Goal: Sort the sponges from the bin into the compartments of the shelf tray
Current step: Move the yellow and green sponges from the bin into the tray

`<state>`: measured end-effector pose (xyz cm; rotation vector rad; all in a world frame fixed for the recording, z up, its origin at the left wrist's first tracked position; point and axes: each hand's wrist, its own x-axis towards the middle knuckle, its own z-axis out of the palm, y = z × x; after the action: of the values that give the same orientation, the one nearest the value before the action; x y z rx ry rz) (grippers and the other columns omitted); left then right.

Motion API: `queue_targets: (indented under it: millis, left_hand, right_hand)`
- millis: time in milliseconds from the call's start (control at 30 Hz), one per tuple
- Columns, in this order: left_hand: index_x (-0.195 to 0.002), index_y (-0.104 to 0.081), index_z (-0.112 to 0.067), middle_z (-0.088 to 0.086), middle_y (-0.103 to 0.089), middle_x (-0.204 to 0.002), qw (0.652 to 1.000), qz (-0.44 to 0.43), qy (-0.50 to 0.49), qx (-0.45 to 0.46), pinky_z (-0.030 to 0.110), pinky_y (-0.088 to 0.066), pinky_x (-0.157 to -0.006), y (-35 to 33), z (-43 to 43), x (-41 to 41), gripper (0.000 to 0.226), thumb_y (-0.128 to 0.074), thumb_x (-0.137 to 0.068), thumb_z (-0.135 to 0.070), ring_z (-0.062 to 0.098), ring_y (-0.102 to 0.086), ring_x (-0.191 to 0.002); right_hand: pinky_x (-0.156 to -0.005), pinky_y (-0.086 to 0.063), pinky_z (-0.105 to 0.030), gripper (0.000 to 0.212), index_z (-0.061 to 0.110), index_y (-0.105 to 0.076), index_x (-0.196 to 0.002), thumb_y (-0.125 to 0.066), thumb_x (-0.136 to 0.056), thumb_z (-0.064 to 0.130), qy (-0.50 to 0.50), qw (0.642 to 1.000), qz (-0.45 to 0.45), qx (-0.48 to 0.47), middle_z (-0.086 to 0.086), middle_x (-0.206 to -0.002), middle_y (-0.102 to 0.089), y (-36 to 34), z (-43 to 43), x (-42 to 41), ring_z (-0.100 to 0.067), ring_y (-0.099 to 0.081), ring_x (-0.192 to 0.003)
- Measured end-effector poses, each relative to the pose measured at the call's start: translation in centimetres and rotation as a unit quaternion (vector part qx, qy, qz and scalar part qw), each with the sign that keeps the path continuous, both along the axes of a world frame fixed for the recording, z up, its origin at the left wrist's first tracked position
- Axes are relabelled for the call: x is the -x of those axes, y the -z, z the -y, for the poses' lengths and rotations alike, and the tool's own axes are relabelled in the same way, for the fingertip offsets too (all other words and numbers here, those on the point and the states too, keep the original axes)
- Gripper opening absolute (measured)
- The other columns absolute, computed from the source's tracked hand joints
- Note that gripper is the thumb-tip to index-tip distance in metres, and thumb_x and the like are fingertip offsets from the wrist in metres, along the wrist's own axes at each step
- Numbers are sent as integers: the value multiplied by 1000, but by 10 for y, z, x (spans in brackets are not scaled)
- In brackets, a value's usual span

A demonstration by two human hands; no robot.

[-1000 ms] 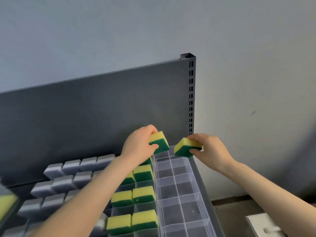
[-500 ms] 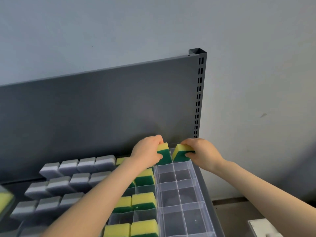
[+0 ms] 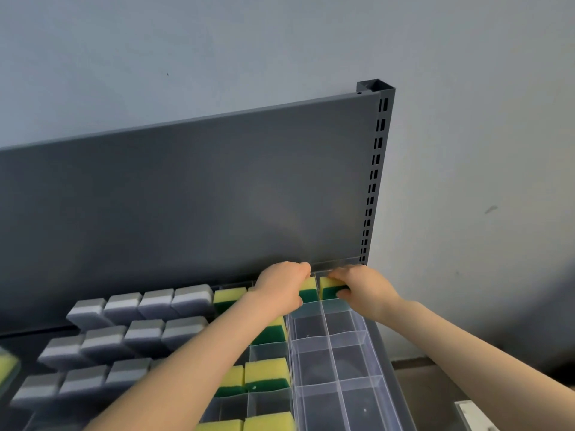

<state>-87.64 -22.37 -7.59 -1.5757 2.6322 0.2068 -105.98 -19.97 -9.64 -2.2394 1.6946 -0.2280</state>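
Two hands, two sponges, both up at the very back row of the clear shelf tray, a bit right of centre and below the middle of the frame. Left hand has its fingers curled over the top of a yellow-and-green sponge, so it's properly gripping it. That one stands in the back left compartment, yellow on top, green below. Right hand pinches the second sponge, fingers on top and thumb lower down, and that one's in the back right compartment, right beside the first with just the clear divider between them. Can't tell if either is all the way down on the tray floor. Just left of the clear tray, partly under the left forearm, a neighbouring tray holds more yellow-green sponges, and further left, rows of grey sponges fill the lower left of the frame. Behind it all stands a dark grey back panel with a slotted upright at its right edge, against a pale wall. Something yellow pokes in at the far left edge and a white object sits in the lower right corner, can't make out either.
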Motion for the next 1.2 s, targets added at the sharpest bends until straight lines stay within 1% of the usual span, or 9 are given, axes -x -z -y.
queue_targets:
  millis: [67, 167, 400, 500, 667, 767, 867, 967, 1200]
  left_hand:
    - [-113, -50, -17, 3, -61, -103, 1000, 0, -1, 5, 32, -46, -61, 3, 0, 1, 38, -71, -81, -18, 22, -56, -83]
    - [-114, -51, -17, 3, -61, -104, 1000, 1, 1, 5, 36, -52, -67, 3, 1, 3, 39, -72, -81, -18, 23, -57, -85]
    - [-117, -50, -21, -1, -60, -108, 1000, -12, 2, 10, 31, -44, -63, 2, -2, 2, 50, -77, -77, -30, 19, -55, -86]
    - [-125, -49, -22, -1, -59, -116, 1000, -16, -5, 21, 34, -52, -72, -2, -4, 0, 58, -78, -75, -33, 21, -59, -96]
    - [-134, -45, -24, -3, -57, -123, 998, -31, -33, 43, 33, -50, -76, -17, -12, -9, 65, -75, -78, -34, 20, -57, -104]
    - [-133, -47, -30, -9, -57, -123, 993, -60, -65, 79, 28, -46, -74, -28, -26, -19, 56, -69, -82, -40, 14, -57, -105]
    - [-123, -56, -35, -16, -59, -119, 980, -108, -116, 121, 24, -46, -73, -37, -46, -38, 39, -64, -85, -42, 7, -58, -101]
    - [-112, -62, -36, -20, -62, -107, 963, -148, -168, 153, 18, -42, -64, -44, -73, -65, 28, -65, -84, -40, -1, -57, -92]
    - [-99, -65, -38, -23, -54, -85, 927, -165, -276, 192, 17, -38, -56, -47, -142, -140, 19, -67, -81, -34, -1, -58, -82]
  right_hand:
    - [-69, -42, -29, 25, 22, -59, -104, -51, -83, 10, -10, 1000, -8, 3, -4, -100, -65, 1, 1, -1, -25, -57, -88]
    - [-73, -46, -31, 26, 21, -57, -105, -49, -83, 10, -24, 999, -23, -1, -4, -102, -64, 2, 2, -2, -26, -57, -90]
    - [-79, -50, -33, 41, 25, -56, -117, -54, -79, 11, -24, 999, -14, 17, -2, -109, -63, -4, -1, 2, -24, -57, -96]
    - [-80, -51, -35, 43, 25, -56, -119, -56, -78, 11, -18, 999, -9, 26, -2, -112, -63, -8, -2, 5, -24, -57, -98]
    - [-89, -46, -30, 53, 25, -48, -133, -60, -83, 16, 0, 999, 7, 42, 0, -124, -58, -21, -6, 11, -22, -55, -107]
    - [-89, -44, -27, 49, 27, -49, -132, -63, -85, 19, 9, 997, 47, 66, 4, -123, -59, -28, -12, 15, -19, -56, -109]
    - [-89, -45, -24, 46, 25, -55, -128, -65, -84, 18, 17, 991, 100, 82, 6, -124, -60, -33, -24, 15, -15, -57, -108]
    - [-80, -43, -19, 42, 25, -59, -122, -67, -81, 17, 10, 987, 139, 86, 6, -114, -65, -38, -36, 4, -7, -56, -92]
    - [-87, -50, -27, 37, 22, -62, -119, -67, -83, 19, -54, 981, 161, 88, 6, -112, -67, -58, -66, -64, -10, -62, -97]
